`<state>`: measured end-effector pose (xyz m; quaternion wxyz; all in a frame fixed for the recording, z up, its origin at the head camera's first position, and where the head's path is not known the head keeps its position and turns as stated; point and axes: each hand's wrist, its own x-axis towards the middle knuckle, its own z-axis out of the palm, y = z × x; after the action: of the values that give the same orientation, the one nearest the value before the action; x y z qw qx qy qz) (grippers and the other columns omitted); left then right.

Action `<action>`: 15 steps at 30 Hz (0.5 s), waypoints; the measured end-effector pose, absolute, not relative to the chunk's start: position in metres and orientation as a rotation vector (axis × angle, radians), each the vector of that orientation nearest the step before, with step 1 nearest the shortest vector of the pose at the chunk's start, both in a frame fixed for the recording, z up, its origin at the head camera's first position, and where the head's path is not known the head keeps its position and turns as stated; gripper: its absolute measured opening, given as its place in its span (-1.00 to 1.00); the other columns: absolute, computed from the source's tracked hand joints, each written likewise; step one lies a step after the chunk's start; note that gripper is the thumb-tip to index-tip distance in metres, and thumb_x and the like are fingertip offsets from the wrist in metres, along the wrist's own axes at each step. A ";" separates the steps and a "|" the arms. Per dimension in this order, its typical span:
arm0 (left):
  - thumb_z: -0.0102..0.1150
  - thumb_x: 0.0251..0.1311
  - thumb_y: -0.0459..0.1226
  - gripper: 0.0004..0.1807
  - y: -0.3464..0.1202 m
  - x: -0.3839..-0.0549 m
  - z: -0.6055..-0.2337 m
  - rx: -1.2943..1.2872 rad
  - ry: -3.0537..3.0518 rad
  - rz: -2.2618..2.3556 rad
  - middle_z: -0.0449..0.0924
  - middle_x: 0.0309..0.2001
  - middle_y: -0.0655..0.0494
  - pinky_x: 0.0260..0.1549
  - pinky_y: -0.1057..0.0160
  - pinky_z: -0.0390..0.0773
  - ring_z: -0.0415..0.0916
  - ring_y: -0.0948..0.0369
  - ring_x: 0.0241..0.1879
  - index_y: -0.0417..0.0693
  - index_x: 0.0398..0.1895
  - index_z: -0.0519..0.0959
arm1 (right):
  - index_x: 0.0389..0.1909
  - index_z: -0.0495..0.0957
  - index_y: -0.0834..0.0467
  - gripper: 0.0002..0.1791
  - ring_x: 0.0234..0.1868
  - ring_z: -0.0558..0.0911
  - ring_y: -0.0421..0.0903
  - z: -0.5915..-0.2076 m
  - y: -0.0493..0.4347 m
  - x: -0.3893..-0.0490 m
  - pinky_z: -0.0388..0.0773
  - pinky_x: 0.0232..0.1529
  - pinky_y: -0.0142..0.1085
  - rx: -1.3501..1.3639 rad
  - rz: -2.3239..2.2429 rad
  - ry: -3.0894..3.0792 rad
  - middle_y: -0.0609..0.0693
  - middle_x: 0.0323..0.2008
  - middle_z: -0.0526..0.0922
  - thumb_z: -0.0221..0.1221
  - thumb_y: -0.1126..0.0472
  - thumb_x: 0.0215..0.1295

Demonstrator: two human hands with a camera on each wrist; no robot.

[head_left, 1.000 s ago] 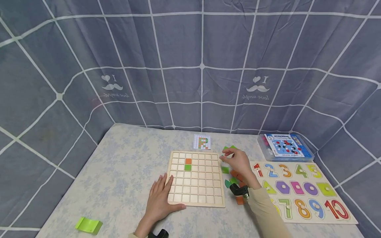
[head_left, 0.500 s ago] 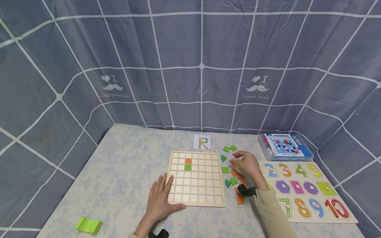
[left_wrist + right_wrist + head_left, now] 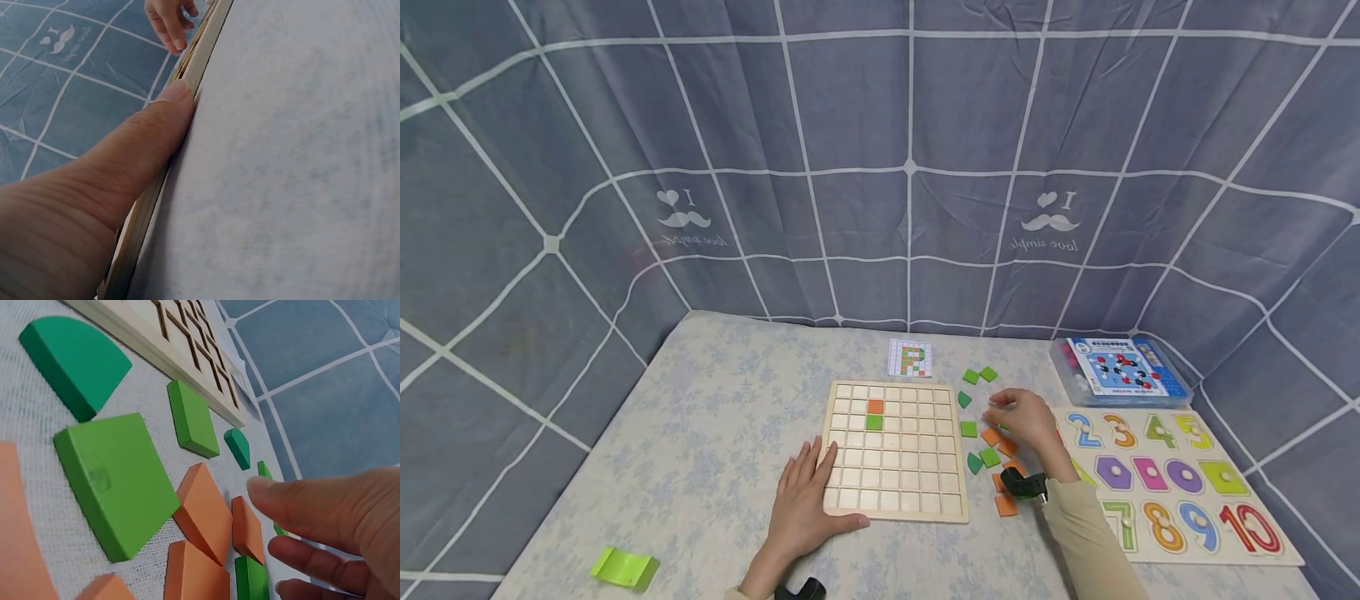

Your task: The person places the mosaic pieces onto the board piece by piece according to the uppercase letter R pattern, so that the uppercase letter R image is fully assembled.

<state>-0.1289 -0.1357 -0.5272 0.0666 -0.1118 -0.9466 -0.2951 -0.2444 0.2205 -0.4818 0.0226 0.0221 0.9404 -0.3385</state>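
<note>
A wooden grid board [image 3: 925, 462] lies on the table, with an orange square tile [image 3: 876, 407] directly above a green square tile [image 3: 874, 422] in its cells. My left hand [image 3: 801, 500] rests spread at the board's lower left corner. Its thumb [image 3: 150, 134] lies straight along the near edge. Right of the board, my right hand [image 3: 1021, 415] is over loose tiles. In the right wrist view, its thumb [image 3: 275, 494] and fingers stand apart beside an orange tile [image 3: 247, 530], and nothing shows between them. Another orange tile [image 3: 203, 512] and a green tile [image 3: 119, 484] lie nearby.
A pattern card [image 3: 910, 358] lies behind the board. To the right are a number puzzle board [image 3: 1150, 508] and a plastic box [image 3: 1120, 371] with a molecule picture. A bright green curved piece [image 3: 623, 569] sits at front left. Dark green rounded tiles [image 3: 75, 362] lie by the board.
My right hand has moved right, from beside the board's upper right edge to over the orange tiles, and its fingers have drawn closer together. My left hand and the board stay put.
</note>
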 end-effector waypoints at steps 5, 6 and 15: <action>0.37 -0.34 0.35 0.26 -0.135 -0.128 -0.527 -0.341 -2.852 -0.899 0.06 0.40 -0.27 0.28 -0.17 -0.12 -0.12 -0.15 0.40 -0.18 0.42 0.19 | -0.21 0.67 0.21 -0.72 -0.32 0.58 -0.01 -0.485 0.220 -0.245 0.48 -0.27 -0.08 0.075 -0.990 2.914 0.06 -0.27 0.65 0.34 0.13 0.10; 0.37 -0.34 0.35 0.26 -0.135 -0.128 -0.527 -0.342 -2.854 -0.902 0.06 0.40 -0.27 0.28 -0.17 -0.12 -0.13 -0.15 0.40 -0.18 0.42 0.19 | -0.21 0.67 0.21 -0.73 -0.34 0.58 -0.02 -0.486 0.220 -0.245 0.48 -0.28 -0.09 0.081 -0.975 2.914 0.05 -0.29 0.65 0.34 0.14 0.11; 0.36 -0.34 0.36 0.27 -0.136 -0.128 -0.528 -0.344 -2.849 -0.900 0.06 0.39 -0.27 0.28 -0.17 -0.13 -0.12 -0.15 0.40 -0.18 0.42 0.19 | -0.21 0.67 0.19 -0.75 -0.41 0.55 -0.08 -0.490 0.221 -0.248 0.47 -0.36 -0.12 0.103 -0.949 2.917 -0.01 -0.34 0.63 0.35 0.16 0.11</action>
<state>-0.1283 -0.1356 -0.5281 0.0672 -0.1142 -0.9451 -0.2986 -0.2481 0.2207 -0.4895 0.0363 0.0335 0.9498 -0.3089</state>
